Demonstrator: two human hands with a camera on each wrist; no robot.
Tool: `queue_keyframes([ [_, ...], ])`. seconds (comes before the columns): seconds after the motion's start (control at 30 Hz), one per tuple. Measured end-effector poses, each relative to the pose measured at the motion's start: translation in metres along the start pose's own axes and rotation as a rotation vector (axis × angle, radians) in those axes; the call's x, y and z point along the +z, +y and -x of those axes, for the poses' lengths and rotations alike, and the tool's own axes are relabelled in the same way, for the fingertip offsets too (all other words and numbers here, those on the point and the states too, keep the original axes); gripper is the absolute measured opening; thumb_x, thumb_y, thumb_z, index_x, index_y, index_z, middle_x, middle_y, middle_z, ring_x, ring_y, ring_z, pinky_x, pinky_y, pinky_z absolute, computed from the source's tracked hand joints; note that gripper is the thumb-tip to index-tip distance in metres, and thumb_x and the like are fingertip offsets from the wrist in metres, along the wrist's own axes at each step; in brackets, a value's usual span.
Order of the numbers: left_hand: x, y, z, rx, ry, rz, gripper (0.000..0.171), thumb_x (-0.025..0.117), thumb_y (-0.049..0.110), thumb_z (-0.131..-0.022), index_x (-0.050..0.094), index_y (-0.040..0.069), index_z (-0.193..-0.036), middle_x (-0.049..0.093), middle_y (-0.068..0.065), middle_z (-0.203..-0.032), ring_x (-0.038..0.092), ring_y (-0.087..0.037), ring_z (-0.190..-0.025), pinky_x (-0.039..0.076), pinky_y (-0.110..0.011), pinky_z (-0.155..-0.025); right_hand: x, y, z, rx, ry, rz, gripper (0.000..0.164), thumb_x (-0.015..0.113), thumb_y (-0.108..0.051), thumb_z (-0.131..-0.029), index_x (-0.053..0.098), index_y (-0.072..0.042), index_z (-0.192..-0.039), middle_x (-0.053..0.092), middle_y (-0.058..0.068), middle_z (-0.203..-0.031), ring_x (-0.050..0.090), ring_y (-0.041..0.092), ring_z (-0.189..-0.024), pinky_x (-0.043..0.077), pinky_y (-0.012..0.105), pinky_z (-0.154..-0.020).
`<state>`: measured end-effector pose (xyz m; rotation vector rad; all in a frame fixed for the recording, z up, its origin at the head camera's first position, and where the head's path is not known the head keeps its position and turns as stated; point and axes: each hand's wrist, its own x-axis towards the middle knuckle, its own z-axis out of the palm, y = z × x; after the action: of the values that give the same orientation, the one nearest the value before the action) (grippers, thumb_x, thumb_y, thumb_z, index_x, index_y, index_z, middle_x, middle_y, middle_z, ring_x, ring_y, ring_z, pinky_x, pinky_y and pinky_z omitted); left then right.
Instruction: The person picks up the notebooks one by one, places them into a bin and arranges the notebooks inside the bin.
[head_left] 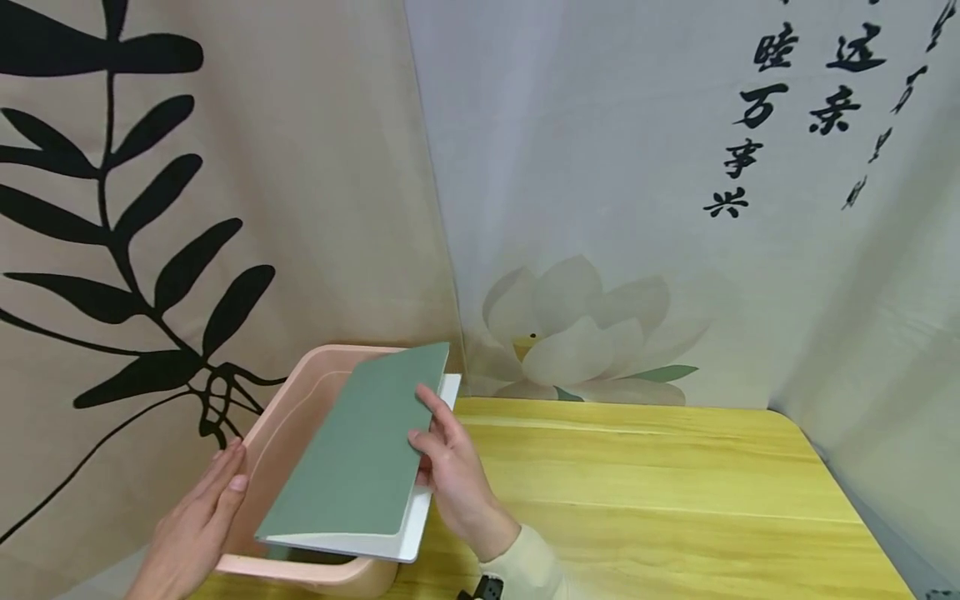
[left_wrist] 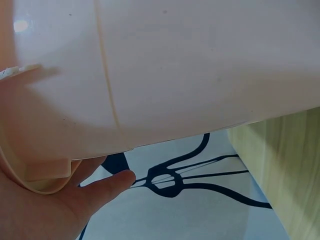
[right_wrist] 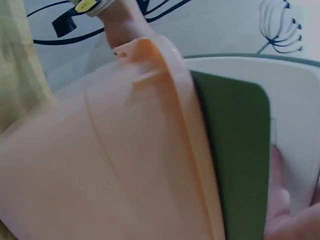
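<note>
A pink plastic bin (head_left: 281, 454) stands at the table's left end. Over its opening slants a notebook (head_left: 367, 442) with a sage-green cover and a white layer beneath. My right hand (head_left: 461, 492) grips the notebook's right edge, thumb and a finger at the cover's edge, other fingers underneath. In the right wrist view, a dark green panel (right_wrist: 237, 155) sits beside the bin's rim (right_wrist: 187, 115), in front of a larger white sheet (right_wrist: 295, 105). My left hand (head_left: 195, 529) rests its extended fingers against the bin's left rim. The notebook hides most of the bin's inside.
The yellow wood-grain table (head_left: 660, 492) stretches to the right of the bin. Behind it hang pale cloths, one with a black leaf print (head_left: 135, 208), the other with a lotus (head_left: 577, 333) and dark lettering. A dark band with a small device (head_left: 483, 587) is on the right wrist.
</note>
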<state>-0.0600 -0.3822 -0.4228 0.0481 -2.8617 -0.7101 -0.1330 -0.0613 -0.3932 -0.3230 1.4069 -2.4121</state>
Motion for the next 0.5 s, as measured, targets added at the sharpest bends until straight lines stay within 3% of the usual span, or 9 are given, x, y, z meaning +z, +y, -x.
queue_keyframes([
  [0.3,-0.001,0.002,-0.001,-0.019,-0.016,-0.011,0.060,0.027,0.034,-0.115,0.022,-0.005,-0.161,0.015,-0.025,-0.169,0.012,-0.051,-0.153,0.017,-0.080,-0.110,0.028,0.009,-0.013,0.033,-0.041,0.003,0.066,0.053,-0.005,-0.100,0.034,-0.015,-0.162,0.058,0.013,-0.139,0.068,0.015,-0.085,0.056,0.023,-0.069],
  [0.5,-0.001,0.003,-0.001,-0.024,-0.009,-0.021,0.060,0.028,0.034,-0.115,0.023,-0.005,-0.161,0.017,-0.025,-0.168,0.015,-0.052,-0.152,0.021,-0.080,-0.108,0.038,0.016,-0.019,0.050,-0.015,0.057,0.062,0.055,-0.003,-0.100,0.040,-0.015,-0.159,0.054,0.014,-0.144,0.071,0.026,-0.100,0.063,0.040,-0.082],
])
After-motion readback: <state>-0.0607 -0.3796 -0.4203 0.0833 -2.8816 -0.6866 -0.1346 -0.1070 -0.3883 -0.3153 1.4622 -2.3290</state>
